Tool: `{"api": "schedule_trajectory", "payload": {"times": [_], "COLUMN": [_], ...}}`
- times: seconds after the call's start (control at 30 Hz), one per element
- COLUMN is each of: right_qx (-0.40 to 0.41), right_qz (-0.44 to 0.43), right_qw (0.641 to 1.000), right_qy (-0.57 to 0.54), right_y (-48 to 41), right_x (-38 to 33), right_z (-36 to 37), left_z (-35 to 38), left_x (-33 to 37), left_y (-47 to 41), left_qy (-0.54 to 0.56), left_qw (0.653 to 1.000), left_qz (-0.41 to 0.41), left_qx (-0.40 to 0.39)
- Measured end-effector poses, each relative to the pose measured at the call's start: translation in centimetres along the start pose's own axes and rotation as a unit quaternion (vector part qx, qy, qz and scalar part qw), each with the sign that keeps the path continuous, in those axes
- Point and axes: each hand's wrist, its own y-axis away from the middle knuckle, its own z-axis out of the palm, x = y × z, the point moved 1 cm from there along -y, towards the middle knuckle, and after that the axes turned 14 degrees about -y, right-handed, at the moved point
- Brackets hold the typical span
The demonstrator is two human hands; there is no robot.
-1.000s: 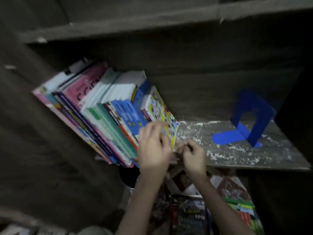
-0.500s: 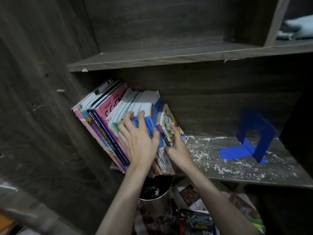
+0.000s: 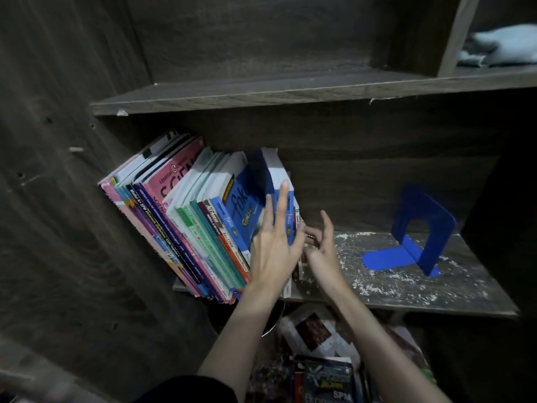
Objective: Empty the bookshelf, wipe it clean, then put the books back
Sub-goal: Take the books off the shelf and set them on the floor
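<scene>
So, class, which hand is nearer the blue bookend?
Right. The right hand sits left of the bookend across dusty shelf; the left hand lies farther left, on the books.

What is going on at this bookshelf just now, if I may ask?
A person is working at the row of books leaning left on the white-flecked shelf. The left hand lies with straight fingers on the blue spines at the row's right end; the right hand is at the last book's edge, its grip unclear. The blue bookend stands apart to the right. More books lie below.
</scene>
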Motion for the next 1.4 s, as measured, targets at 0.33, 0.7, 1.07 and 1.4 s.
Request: {"api": "schedule_trajectory", "payload": {"times": [0.33,0.7,1.07,1.4], "right_qx": [-0.044,-0.028,-0.282,-0.266], "right_qz": [0.067,0.094,0.197,0.174], "right_qw": [0.994,0.994,0.938,0.948], "right_qy": [-0.072,-0.042,0.042,-0.002], "right_y": [-0.6,-3.5,-11.9,-11.2], "right_x": [1.3,1.3,-1.3,-1.7], "right_z": [-1.0,-2.7,-2.4,-3.5], "left_z": [4.4,4.7,4.1,1.7], "left_x": [-1.4,-1.4,-2.3,-1.9], "left_y": [0.7,1.8,4.6,5.1], "left_qy": [-0.097,0.012,0.021,0.09], "left_qw": [0.99,0.986,0.984,0.976], "left_qz": [-0.1,-0.144,-0.041,-0.154], "left_qx": [0.016,0.078,0.172,0.127]}}
